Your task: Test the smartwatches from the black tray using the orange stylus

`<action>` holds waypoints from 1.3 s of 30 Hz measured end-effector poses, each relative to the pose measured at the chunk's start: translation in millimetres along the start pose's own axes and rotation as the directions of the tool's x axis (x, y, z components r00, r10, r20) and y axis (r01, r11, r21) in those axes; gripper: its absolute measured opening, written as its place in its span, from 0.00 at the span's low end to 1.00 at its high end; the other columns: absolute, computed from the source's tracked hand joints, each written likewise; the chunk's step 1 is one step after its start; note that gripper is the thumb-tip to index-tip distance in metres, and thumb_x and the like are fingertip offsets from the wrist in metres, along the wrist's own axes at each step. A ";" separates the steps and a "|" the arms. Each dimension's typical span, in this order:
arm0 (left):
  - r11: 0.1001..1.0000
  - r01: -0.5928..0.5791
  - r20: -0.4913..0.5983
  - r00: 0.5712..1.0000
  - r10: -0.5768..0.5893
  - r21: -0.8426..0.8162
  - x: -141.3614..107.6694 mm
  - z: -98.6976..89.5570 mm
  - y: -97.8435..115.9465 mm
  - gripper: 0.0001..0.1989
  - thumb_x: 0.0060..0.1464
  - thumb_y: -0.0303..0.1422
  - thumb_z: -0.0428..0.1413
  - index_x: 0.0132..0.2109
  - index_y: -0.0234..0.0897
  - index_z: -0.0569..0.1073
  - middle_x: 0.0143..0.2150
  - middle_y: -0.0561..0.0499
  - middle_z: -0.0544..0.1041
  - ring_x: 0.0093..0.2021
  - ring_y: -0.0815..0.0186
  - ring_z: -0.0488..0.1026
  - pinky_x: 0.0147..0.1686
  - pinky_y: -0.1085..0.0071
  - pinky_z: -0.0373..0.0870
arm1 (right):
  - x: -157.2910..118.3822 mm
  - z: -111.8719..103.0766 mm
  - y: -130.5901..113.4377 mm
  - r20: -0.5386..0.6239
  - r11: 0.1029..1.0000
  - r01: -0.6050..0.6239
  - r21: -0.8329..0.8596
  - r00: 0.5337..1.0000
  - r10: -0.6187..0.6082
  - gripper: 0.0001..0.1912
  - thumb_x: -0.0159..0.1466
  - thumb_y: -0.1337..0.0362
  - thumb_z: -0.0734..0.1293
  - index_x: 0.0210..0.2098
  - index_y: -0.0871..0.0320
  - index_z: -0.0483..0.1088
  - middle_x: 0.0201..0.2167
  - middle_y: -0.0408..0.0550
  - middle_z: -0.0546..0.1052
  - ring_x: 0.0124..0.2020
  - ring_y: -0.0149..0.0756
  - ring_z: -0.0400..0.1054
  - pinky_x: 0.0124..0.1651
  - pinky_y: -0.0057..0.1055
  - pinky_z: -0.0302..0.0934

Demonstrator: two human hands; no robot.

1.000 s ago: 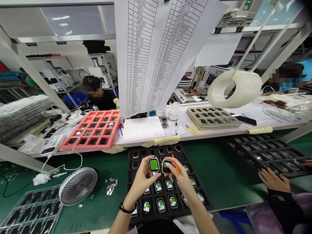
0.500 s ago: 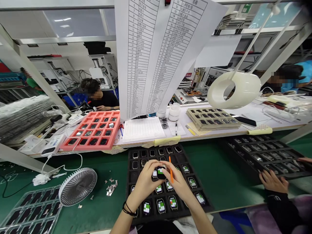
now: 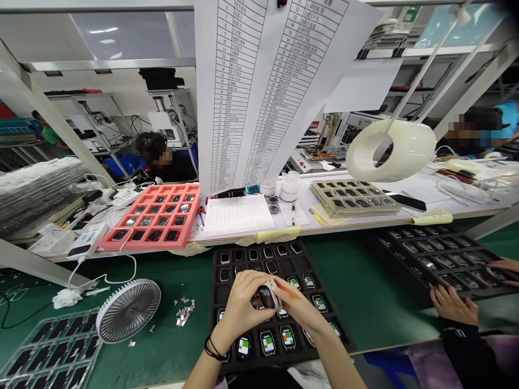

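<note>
My left hand [image 3: 241, 300] is closed around a smartwatch body [image 3: 266, 297] without a strap, holding it tilted on edge above the black tray. Its dark screen faces left and its pale case side is turned towards my right hand [image 3: 302, 310]. Between the fingers of that hand is a slim orange stick [image 3: 288, 290], lying slanted. The right fingertips touch the watch, and the stick's lower end is hidden by them. Beneath both hands the black compartment tray [image 3: 290, 265] carries rows of watch bodies, several with lit green-and-white screens [image 3: 267, 342] and others dark.
A small round fan [image 3: 130, 310] stands left, near scattered metal bits [image 3: 185, 312] and a clear tray [image 3: 99, 324]. On the shelf are a pink tray [image 3: 190, 229] and a beige tray [image 3: 324, 202]. Printed sheets [image 3: 243, 135] hang ahead. A co-worker's hands [image 3: 454, 305] rest at another black tray, right.
The watch has been turned, its lit screen now dark and facing left. The orange stick has swung from nearly upright to slanted. The co-worker's farther hand has moved further into view.
</note>
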State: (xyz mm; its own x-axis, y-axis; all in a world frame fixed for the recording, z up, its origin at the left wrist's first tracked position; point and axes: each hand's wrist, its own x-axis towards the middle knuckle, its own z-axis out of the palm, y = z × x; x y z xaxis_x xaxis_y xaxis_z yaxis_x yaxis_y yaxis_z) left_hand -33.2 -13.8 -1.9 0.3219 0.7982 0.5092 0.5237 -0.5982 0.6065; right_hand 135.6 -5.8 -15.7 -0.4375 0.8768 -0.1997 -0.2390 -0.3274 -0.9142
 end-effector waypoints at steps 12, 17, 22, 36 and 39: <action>0.999 -0.003 -0.073 0.997 0.001 -0.034 1.4 0.4 1.0 0.27 0.41 0.22 0.60 0.51 0.41 0.70 0.48 0.44 0.77 0.46 0.53 0.72 0.46 0.56 0.67 | -4.6 7.3 -6.8 0.076 0.979 0.001 0.206 0.997 -0.017 0.22 0.59 0.52 0.70 0.51 0.52 0.72 0.40 0.50 0.79 0.41 0.44 0.75 0.45 0.39 0.66; 0.996 -0.014 -0.071 0.997 0.007 -0.091 2.6 -4.6 6.1 0.25 0.41 0.25 0.61 0.49 0.41 0.72 0.47 0.43 0.78 0.45 0.53 0.73 0.44 0.56 0.68 | -5.4 -0.6 -8.0 0.141 0.982 -0.036 0.186 0.990 0.009 0.22 0.56 0.53 0.72 0.49 0.52 0.74 0.38 0.51 0.79 0.42 0.46 0.75 0.43 0.39 0.67; 0.996 -0.011 -0.056 0.998 0.006 -0.090 1.2 -2.9 4.5 0.27 0.39 0.21 0.59 0.50 0.42 0.72 0.48 0.44 0.78 0.47 0.53 0.72 0.46 0.55 0.68 | -5.0 -1.9 -11.4 0.168 0.987 -0.042 0.156 0.986 0.015 0.20 0.56 0.53 0.72 0.47 0.51 0.75 0.37 0.51 0.78 0.42 0.48 0.75 0.41 0.41 0.68; 0.995 -0.049 -0.069 0.997 0.043 -0.089 1.4 1.0 1.7 0.32 0.36 0.17 0.57 0.51 0.43 0.70 0.49 0.46 0.78 0.46 0.54 0.71 0.46 0.55 0.67 | -9.8 7.5 -13.7 0.044 0.980 0.005 0.197 0.999 -0.014 0.21 0.50 0.58 0.77 0.43 0.50 0.76 0.38 0.49 0.79 0.39 0.46 0.75 0.46 0.43 0.67; 0.995 -0.057 -0.063 0.997 0.051 -0.086 0.8 1.3 2.7 0.33 0.35 0.17 0.57 0.52 0.43 0.70 0.49 0.47 0.77 0.46 0.55 0.71 0.46 0.56 0.67 | -8.4 7.0 -9.9 -0.001 0.975 0.011 0.221 1.000 -0.011 0.22 0.48 0.59 0.78 0.43 0.52 0.75 0.39 0.49 0.79 0.41 0.47 0.75 0.48 0.45 0.67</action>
State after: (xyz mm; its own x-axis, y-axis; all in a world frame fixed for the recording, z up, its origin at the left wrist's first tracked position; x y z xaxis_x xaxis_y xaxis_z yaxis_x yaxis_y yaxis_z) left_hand -30.5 -14.6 -0.6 0.2979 0.7604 0.5771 0.4350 -0.6463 0.6270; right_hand 135.5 -12.3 -2.5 -0.4335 0.8809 -0.1899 -0.4292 -0.3871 -0.8160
